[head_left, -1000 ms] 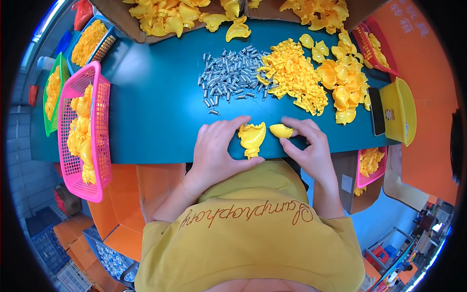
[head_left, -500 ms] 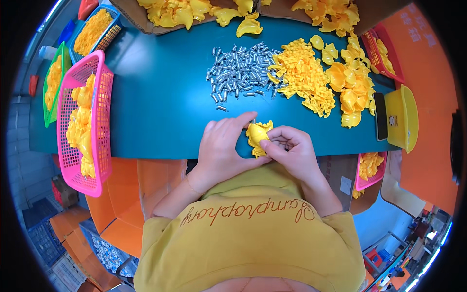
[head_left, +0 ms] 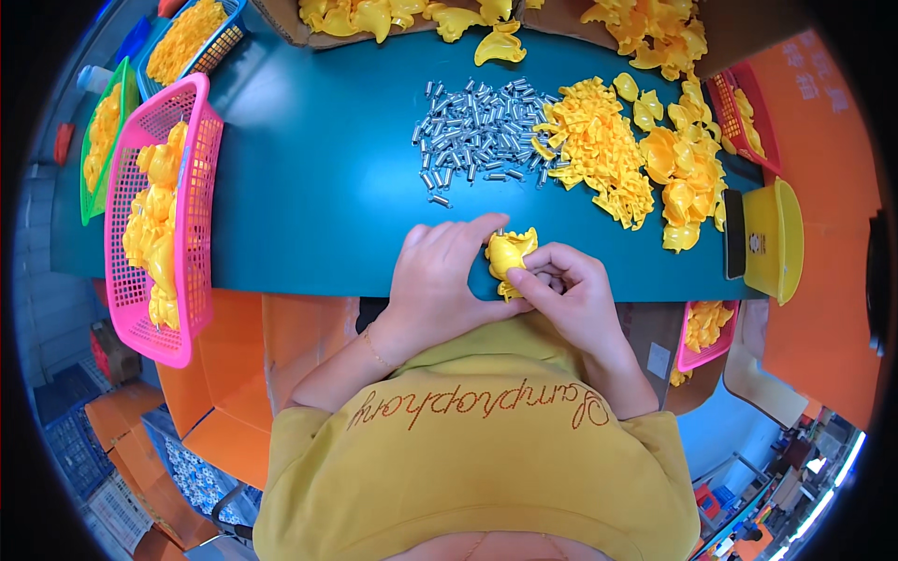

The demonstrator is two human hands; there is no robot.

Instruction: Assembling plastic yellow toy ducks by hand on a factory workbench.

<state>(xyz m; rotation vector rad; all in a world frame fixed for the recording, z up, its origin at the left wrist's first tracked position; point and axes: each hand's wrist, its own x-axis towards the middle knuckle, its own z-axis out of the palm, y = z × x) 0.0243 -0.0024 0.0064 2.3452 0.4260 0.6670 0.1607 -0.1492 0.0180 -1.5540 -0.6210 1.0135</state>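
A small, glossy yellow plastic figure (head_left: 510,251) with flared edges is held between both hands at the table's near edge. My left hand (head_left: 438,280) curves round its left side, index fingertip at the top and thumb below. At that fingertip a bit of shiny metal sticks up from the figure. My right hand (head_left: 572,288) pinches its right side between thumb and bent fingers. Beyond the hands lies a heap of small silver metal springs (head_left: 482,129). Right of it are a pile of small yellow plastic pieces (head_left: 603,154) and some larger curved yellow shells (head_left: 675,173).
On the left, a pink basket (head_left: 198,215) holds yellow figures, with green (head_left: 123,84) and blue (head_left: 234,33) baskets behind it. Open cardboard boxes of yellow shells line the far edge. A yellow bin (head_left: 776,241), a dark phone-like slab (head_left: 734,234) and a red basket (head_left: 760,103) stand right.
The whole view has shifted slightly. Both hands keep hold of the yellow figure, which looks a little turned between the fingers.
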